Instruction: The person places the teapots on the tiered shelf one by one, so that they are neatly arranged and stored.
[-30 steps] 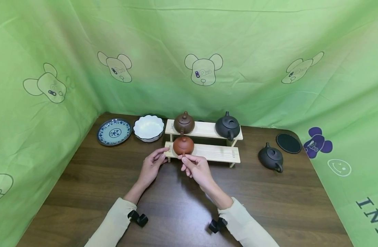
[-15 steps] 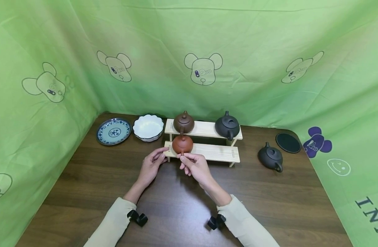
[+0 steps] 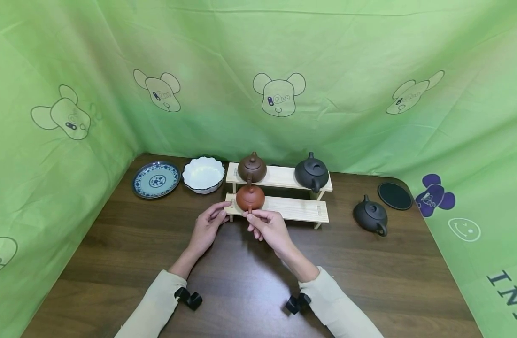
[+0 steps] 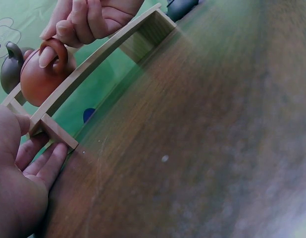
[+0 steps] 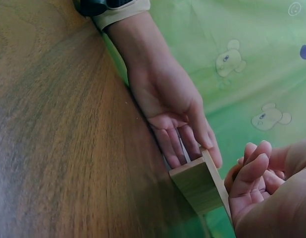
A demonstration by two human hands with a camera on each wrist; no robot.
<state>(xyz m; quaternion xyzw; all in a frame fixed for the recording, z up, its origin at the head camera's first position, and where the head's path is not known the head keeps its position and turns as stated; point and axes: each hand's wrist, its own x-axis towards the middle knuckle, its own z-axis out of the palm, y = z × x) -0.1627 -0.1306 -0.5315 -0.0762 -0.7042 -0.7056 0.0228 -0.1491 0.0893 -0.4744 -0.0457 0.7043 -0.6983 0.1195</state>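
Note:
A reddish-brown clay teapot (image 3: 250,198) sits on the left part of the lower shelf of a two-tier wooden stand (image 3: 296,208), its handle facing me. My right hand (image 3: 271,229) pinches that handle; the left wrist view shows a fingertip through the loop. At the stand's left end, my left hand (image 3: 206,229) grips the lower shelf, its thumb near the top and its other fingers by the leg (image 4: 59,131). On the upper shelf behind stand a dark brown teapot (image 3: 253,170) at left and a black teapot (image 3: 312,172) at right.
Another black teapot (image 3: 370,216) stands on the table right of the stand, before a black oval mat (image 3: 395,196). To the left lie a white scalloped bowl (image 3: 203,174) and a blue patterned plate (image 3: 157,181). Green curtain (image 3: 216,94) encloses the back and sides.
The reddish teapot has shifted very slightly toward the back, with my right hand still pinching its handle. My left hand has stayed at the shelf end.

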